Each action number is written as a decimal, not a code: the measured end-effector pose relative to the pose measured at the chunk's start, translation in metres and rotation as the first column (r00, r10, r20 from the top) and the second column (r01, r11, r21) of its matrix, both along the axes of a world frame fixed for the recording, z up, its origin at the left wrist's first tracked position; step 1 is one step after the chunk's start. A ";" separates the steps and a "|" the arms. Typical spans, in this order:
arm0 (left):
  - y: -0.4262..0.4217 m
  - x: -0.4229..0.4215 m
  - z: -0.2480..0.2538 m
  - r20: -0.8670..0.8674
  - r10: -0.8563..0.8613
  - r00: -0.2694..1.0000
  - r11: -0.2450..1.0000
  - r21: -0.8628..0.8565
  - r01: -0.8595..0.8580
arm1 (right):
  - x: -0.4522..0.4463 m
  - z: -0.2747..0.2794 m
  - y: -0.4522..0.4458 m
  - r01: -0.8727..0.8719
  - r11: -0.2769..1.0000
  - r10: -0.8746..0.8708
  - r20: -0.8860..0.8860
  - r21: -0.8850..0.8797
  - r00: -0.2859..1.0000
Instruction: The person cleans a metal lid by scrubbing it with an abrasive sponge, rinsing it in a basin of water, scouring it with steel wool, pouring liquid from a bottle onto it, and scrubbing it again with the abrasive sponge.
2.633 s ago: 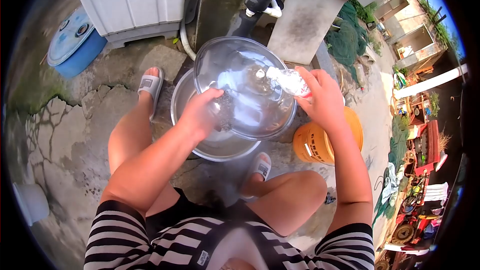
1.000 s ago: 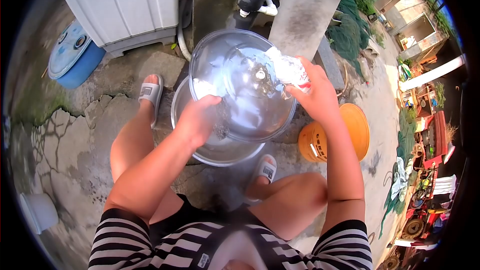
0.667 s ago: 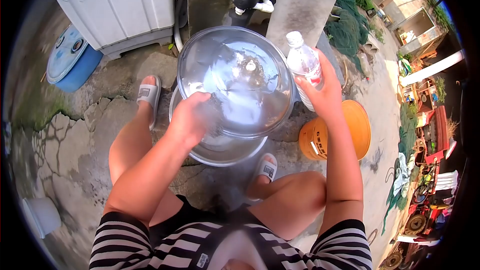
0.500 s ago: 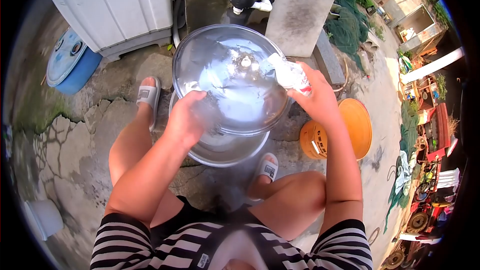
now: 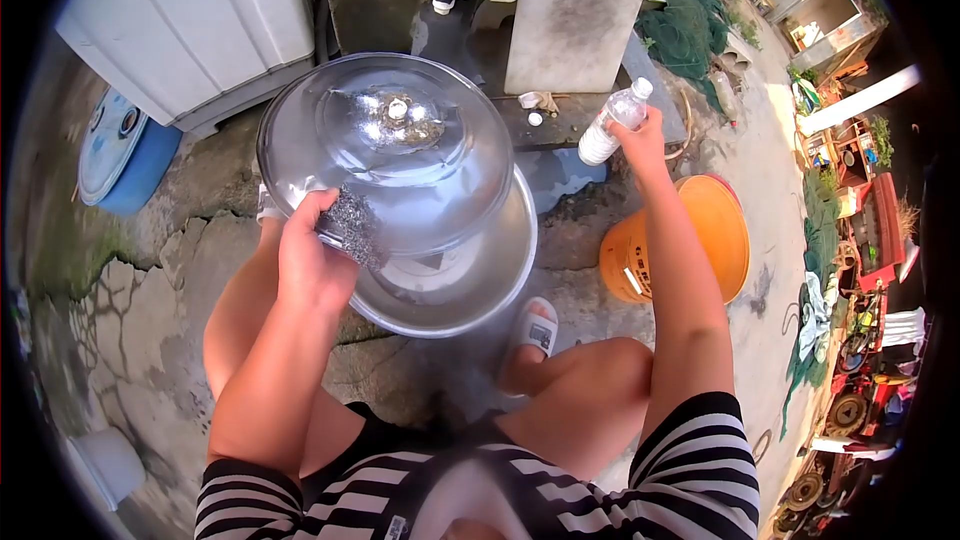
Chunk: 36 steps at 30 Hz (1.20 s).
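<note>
A large, round, glossy silver-grey lid point(image 5: 430, 190) with a small pale knob point(image 5: 398, 108) is tilted left of the frame's centre, its face turned up toward the camera. The left hand point(image 5: 318, 262) has it by the lower-left rim, thumb laid over the edge; the other fingers are mostly hidden, so how far they wrap underneath I cannot tell. A tangled grey metal-wire scourer point(image 5: 354, 225) sits against that same hand, at the lid's edge.

The right hand point(image 5: 640, 136), right of centre, is curled round a clear plastic bottle point(image 5: 598, 144) — tilted, neck to the upper right, well apart from the lid. Below the lid, and partly covered by it, a wide round silver metal basin point(image 5: 505, 270) stands on the ground.

Further out, an orange plastic bucket with dark lettering point(image 5: 625, 258) stands right of the basin, partly behind the right forearm. A small white round object point(image 5: 535, 119) lies near the foot of a pale upright slab point(image 5: 575, 20) at the top. In the upper left are a white ribbed plastic container point(image 5: 190, 20) and a blue plastic drum point(image 5: 125, 165); a white bucket point(image 5: 112, 462) is at the lower left — green netting point(image 5: 685, 25) lies at the upper right.
</note>
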<state>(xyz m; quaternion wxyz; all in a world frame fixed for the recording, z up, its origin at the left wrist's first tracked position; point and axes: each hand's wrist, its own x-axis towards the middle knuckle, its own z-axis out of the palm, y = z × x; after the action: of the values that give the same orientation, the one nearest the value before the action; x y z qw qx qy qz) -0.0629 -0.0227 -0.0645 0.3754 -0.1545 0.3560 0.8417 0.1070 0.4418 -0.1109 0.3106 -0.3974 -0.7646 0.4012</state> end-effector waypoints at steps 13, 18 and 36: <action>0.008 0.000 0.006 0.034 -0.023 0.999 0.987 -0.161 0.028 | -0.101 -0.136 0.059 0.238 0.961 -0.254 0.113 0.140 0.960; 0.010 0.002 0.007 0.041 -0.043 0.998 0.989 -0.141 0.048 | -0.094 -0.142 0.070 0.248 0.968 -0.248 0.178 0.022 0.952; 0.013 0.042 0.002 -0.039 -0.203 0.978 0.936 0.285 0.206 | -0.039 0.112 -0.342 -0.612 0.374 0.660 0.263 0.697 0.704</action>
<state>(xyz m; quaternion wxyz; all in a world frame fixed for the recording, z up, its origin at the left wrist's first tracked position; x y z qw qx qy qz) -0.0206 -0.0094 -0.0620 0.4776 -0.0566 0.2458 0.8416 0.0681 0.1000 0.0015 0.2879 0.1026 -0.9399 0.1523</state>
